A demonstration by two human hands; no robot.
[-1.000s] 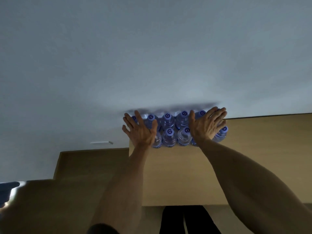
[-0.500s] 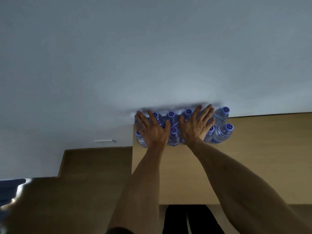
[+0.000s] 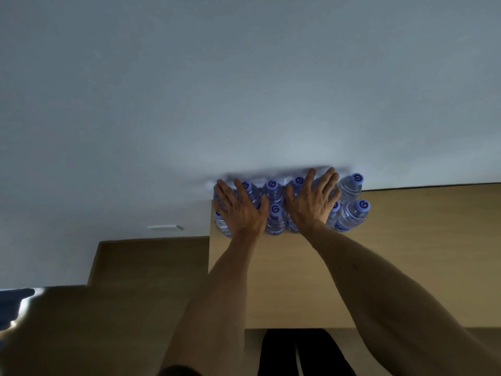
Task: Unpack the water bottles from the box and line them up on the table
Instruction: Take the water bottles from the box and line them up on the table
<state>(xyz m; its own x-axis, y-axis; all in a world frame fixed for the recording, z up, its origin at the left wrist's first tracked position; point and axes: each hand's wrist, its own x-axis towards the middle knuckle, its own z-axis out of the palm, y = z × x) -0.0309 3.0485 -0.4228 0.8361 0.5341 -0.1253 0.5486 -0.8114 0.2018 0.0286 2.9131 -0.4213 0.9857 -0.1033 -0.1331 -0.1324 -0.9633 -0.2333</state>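
Clear plastic water bottles [image 3: 273,198] grouped at desk [image 3: 406,253] far edge | left hand [image 3: 241,210], right hand [image 3: 311,204] flat, fingers straight, on caps | step: squaring rows | next: nudge right-end pair [image 3: 351,204] in

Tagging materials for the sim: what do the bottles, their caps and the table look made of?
Bottles: clear thin plastic, glossy; see-through ribbed walls catch highlights. Caps: opaque blue-violet plastic, smooth, with a printed dark mark on top. Table: light tan, matte, even-toned; probably wood laminate, though no grain shows in this dim view.
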